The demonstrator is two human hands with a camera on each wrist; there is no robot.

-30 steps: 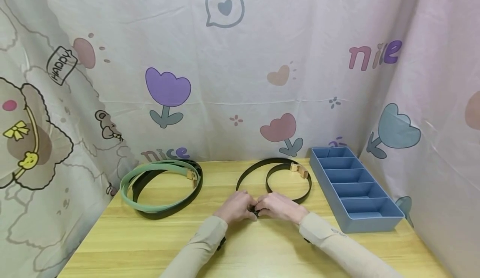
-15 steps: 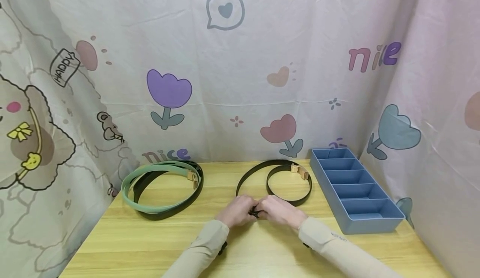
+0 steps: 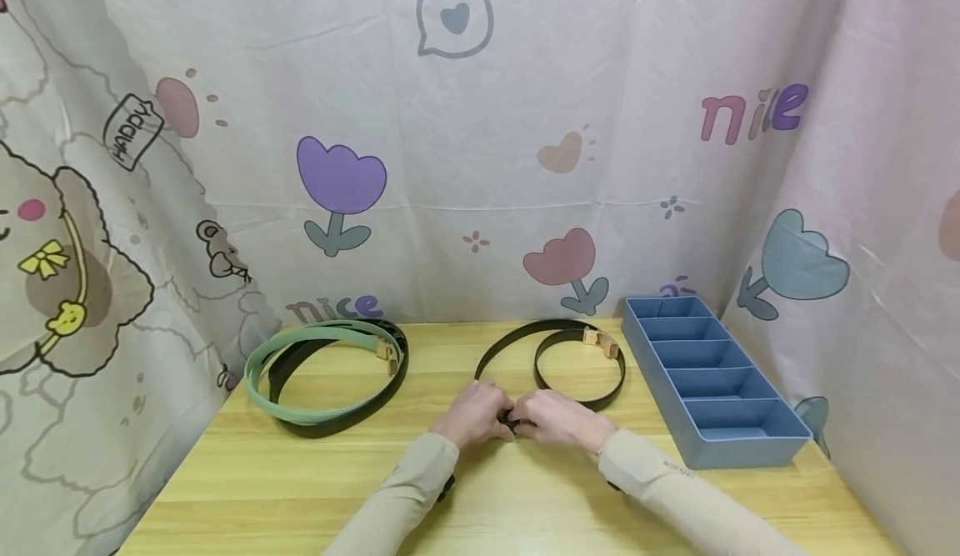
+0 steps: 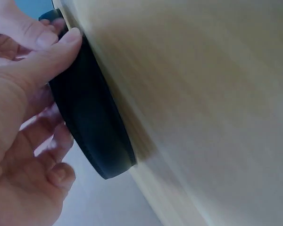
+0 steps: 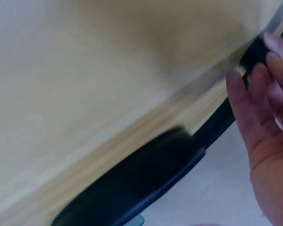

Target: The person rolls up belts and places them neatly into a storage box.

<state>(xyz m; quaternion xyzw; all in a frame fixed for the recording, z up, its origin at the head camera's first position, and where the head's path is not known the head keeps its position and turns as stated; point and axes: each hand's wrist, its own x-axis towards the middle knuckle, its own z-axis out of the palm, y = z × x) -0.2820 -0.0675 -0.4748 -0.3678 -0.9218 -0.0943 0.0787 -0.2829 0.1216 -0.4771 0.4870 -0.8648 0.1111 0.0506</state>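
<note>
A black belt (image 3: 517,337) stands on its edge on the table, curving from my hands to the back and round into a smaller loop. Its gold-coloured buckle (image 3: 601,341) lies at the back right of that loop. My left hand (image 3: 474,414) pinches the near end of the belt between thumb and fingers. Beside it my right hand (image 3: 561,419) pinches the same part, the fingertips of both hands almost meeting. In the left wrist view the dark strap (image 4: 94,117) runs on past the left thumb. The fingers partly hide the gripped section.
At the left a light green belt (image 3: 288,413) and another black belt (image 3: 322,430) lie coiled together, gold-coloured buckle parts (image 3: 387,356) on their right side. A blue-grey organizer box (image 3: 693,423) with several compartments stands at the right. Printed cloth (image 3: 457,122) hangs behind the table (image 3: 247,489).
Both hands stay at the same end of the black belt, with only small finger shifts. The coiled belts and the box keep their places; the head view has shifted slightly.
</note>
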